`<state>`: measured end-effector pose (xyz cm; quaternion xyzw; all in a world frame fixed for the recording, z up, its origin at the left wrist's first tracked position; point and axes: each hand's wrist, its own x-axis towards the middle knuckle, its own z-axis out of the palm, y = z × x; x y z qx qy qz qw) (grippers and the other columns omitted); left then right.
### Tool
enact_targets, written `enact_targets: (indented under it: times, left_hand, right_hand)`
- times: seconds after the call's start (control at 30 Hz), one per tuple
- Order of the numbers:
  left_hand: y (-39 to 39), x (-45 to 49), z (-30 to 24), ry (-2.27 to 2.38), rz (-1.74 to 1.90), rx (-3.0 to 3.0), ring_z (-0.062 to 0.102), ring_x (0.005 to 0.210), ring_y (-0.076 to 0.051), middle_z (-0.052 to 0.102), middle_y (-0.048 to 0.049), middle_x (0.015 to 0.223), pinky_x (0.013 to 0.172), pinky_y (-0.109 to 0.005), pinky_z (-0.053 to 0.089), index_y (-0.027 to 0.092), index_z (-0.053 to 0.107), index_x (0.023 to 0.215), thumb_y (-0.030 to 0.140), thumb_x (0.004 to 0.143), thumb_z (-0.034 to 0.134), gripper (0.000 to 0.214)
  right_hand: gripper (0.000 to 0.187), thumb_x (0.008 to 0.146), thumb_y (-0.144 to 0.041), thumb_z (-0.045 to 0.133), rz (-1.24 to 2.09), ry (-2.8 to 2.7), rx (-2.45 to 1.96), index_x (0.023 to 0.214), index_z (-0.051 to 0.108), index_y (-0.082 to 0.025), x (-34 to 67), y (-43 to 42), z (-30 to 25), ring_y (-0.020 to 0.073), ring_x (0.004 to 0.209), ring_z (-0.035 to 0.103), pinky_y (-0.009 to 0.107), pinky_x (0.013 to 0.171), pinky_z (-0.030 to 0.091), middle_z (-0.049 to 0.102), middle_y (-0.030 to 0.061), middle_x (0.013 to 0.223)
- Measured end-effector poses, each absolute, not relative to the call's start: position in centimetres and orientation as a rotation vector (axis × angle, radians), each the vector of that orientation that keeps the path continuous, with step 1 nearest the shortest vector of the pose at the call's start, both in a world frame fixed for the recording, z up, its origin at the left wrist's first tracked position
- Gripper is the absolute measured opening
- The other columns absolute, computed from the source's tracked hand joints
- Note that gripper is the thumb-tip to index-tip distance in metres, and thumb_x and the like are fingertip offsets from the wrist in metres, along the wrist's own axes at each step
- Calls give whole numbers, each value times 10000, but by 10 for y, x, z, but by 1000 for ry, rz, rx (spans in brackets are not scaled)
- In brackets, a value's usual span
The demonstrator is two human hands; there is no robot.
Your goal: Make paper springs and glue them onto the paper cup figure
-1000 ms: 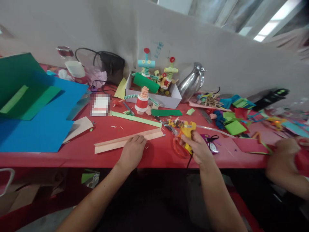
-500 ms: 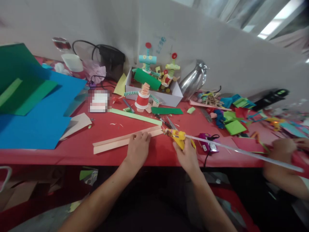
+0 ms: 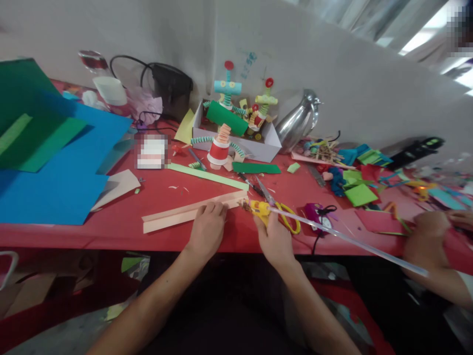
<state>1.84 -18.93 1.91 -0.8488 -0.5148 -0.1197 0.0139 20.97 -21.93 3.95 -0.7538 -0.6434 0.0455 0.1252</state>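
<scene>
My left hand (image 3: 208, 228) holds a folded peach paper strip (image 3: 172, 220) down on the table, its fingertips bent over the strip's lower edge. In my right hand (image 3: 275, 241) is a yellow hot glue gun (image 3: 260, 209), its fingers wrapped round the handle. A long translucent glue stick (image 3: 351, 240) sticks out of the gun's back toward the right. The gun's nozzle points left, at the right end of the peach strip; whether it touches cannot be told. Just beyond lies a light green paper strip (image 3: 209, 176). Yellow-handled scissors (image 3: 286, 214) lie behind my right hand.
A red-and-white cup figure with paper-spring arms (image 3: 218, 150) stands before a white box (image 3: 254, 148) of paper figures. Blue card sheets (image 3: 70, 197) cover the left. A metal jug (image 3: 299, 121) and a purple device (image 3: 318, 217) are on the right, near another person's arm (image 3: 430, 241).
My right hand has moved the glue gun left along the peach strip's end, uncovering more of the scissors. The glue stick's rear end has swung left and down. My left hand keeps holding the strip.
</scene>
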Motion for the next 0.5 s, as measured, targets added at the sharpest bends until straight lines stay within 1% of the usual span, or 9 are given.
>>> enact_targets:
  times: [0.1, 0.17, 0.3, 0.37, 0.43, 0.5]
  left_hand:
    - [-189, 15, 20, -1585, -392, -2702, 519, 1120, -273, 618, -159, 1155, 948, -403, 434, 72, 562, 1258, 28, 846, 406, 443]
    - [-189, 13, 20, -1562, -410, -2741, 526, 1140, -265, 626, -159, 1170, 996, -382, 419, 64, 596, 1202, -6, 805, 420, 440]
    - [-194, -9, 20, -1529, -589, -2762, 544, 1139, -233, 639, -125, 1198, 1054, -341, 401, 94, 627, 1164, -46, 762, 418, 474]
    - [-202, -35, 20, -1571, -661, -2682, 548, 1127, -248, 649, -124, 1189, 1050, -366, 411, 107, 657, 1127, -30, 771, 426, 446]
    - [-212, -65, 19, -1687, -664, -2520, 571, 1039, -277, 675, -123, 1123, 990, -426, 448, 130, 697, 1057, 2, 788, 432, 399]
    - [-222, -92, 17, -1774, -668, -2417, 583, 977, -290, 697, -103, 1063, 950, -465, 465, 161, 713, 1050, 44, 798, 450, 382]
  right_hand:
    - [450, 1001, -431, 314, 121, -1844, -2212, 1254, 454, -86, 204, -221, 41, 323, 799, 708, 357, 655, 479, 718, 192, 915]
    - [441, 1000, -431, 313, 146, -1875, -2187, 1241, 464, -94, 200, -222, 41, 328, 800, 708, 360, 650, 477, 718, 195, 917]
    - [436, 997, -434, 329, 190, -1924, -2146, 1263, 455, -113, 194, -223, 41, 320, 809, 710, 353, 657, 478, 720, 177, 919]
    - [447, 998, -435, 326, 178, -1894, -2185, 1276, 444, -106, 195, -222, 41, 319, 810, 708, 352, 653, 478, 718, 182, 927]
    - [447, 998, -435, 326, 172, -1898, -2199, 1272, 443, -103, 192, -223, 42, 317, 809, 706, 348, 645, 477, 715, 187, 944]
    - [436, 1000, -431, 322, 189, -1945, -2162, 1257, 452, -103, 183, -226, 43, 310, 801, 705, 339, 641, 472, 715, 187, 952]
